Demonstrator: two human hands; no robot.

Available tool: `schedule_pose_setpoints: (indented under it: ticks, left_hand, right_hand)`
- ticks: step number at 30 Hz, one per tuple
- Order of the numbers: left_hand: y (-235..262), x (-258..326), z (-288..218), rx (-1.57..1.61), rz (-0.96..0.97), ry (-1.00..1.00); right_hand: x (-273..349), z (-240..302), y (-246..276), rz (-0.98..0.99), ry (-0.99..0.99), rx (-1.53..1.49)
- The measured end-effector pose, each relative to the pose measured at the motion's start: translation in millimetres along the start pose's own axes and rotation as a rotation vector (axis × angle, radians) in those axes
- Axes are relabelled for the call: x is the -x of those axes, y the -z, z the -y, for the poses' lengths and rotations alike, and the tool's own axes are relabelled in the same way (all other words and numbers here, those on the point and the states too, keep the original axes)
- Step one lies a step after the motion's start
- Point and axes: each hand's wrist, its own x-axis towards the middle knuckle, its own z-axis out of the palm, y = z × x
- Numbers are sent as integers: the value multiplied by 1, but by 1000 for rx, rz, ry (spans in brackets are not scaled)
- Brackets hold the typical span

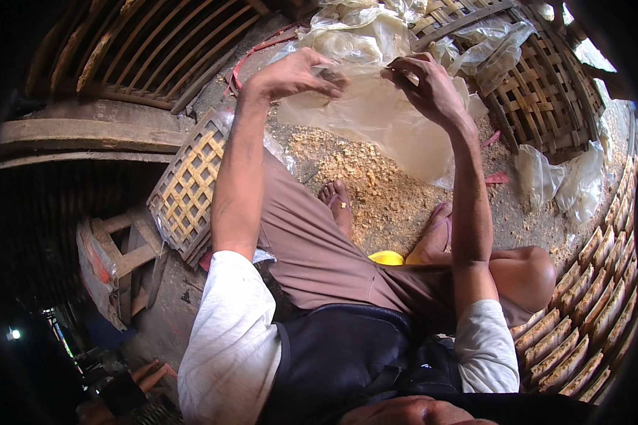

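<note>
Holding thin plastic well here would mean a light pinch at two spread points of its edge, with even tension so it neither folds on itself nor tears. The cloudy plastic sheet (376,117) hangs across the far side of the crumb pile (361,177); whether its lower edge touches the crumbs is hard to tell. The right hand (432,92), beyond the pile, has thumb and fingers pinched on the sheet's upper edge. The left hand (301,76), also beyond the pile, is curled beside that edge, but its fingertips are blurred, so I cannot tell whether they grip. Lifting the hem clear of the pile would probably stop crumbs clinging to it.

Farther beyond the pile, a crumpled plastic heap (354,35) sits close behind the hands and could snag or get mixed up with the sheet. A woven basket (539,106) stands beyond the pile to the right, with loose plastic (539,173) near it and a red scrap (497,177) just right of the pile. The left foot (337,205) and right foot (432,230) flank the pile, limiting room, and a yellow thing (386,258) lies on its near side. Left of it leans a lattice panel (191,188).
</note>
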Motion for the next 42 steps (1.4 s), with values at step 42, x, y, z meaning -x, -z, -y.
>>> schedule_pose_setpoints:
  ticks: [42]
  left_hand:
    - [-14,-23,23,-33,71,-1]
  right_hand:
    - [0,-1,17,-38,-50,-251]
